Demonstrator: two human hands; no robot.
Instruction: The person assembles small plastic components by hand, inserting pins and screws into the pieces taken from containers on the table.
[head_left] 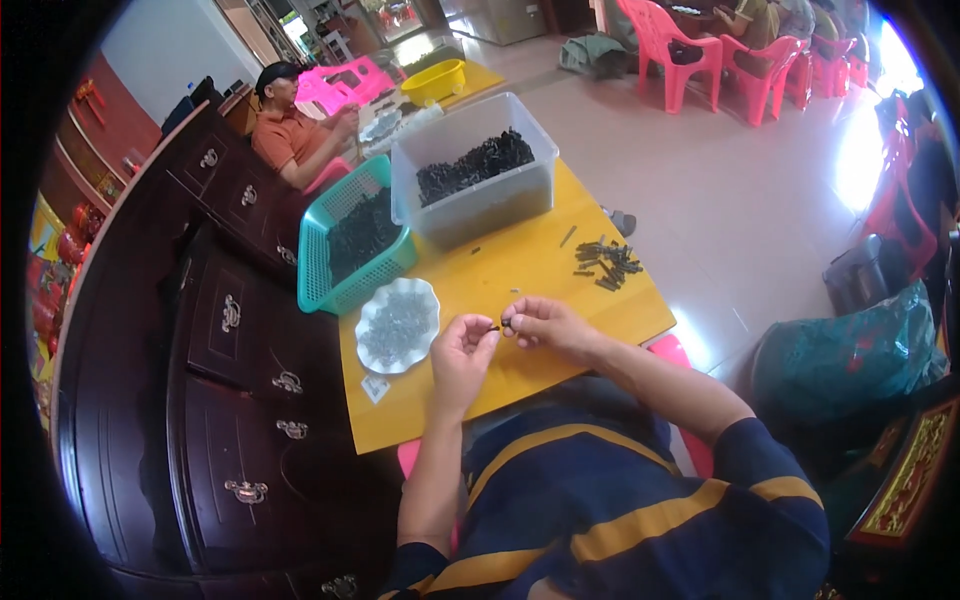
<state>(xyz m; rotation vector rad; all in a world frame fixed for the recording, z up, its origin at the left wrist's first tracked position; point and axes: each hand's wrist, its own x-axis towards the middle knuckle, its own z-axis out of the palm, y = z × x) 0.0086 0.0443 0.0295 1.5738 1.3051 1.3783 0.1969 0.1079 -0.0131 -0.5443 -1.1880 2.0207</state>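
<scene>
Close together over the yellow table [470,290], both of my hands are pinched. My left hand [460,358] grips a small dark piece between thumb and fingertips. In the fingers of my right hand [545,325] sits another small black piece, almost touching the first. Both are too small to name exactly. Beside my left hand is a white scalloped plate [366,358] holding many small, clear or greyish bits. Beyond my right hand lies a loose pile of short black sticks [606,262].
A teal plastic basket [312,262] and a clear plastic bin [470,222], both holding black pieces, stand at the table's far side. Dark drawers [240,400] line the left. A co-worker [290,130] sits beyond. Pink chairs [672,50] and a green bag [850,350] are to the right.
</scene>
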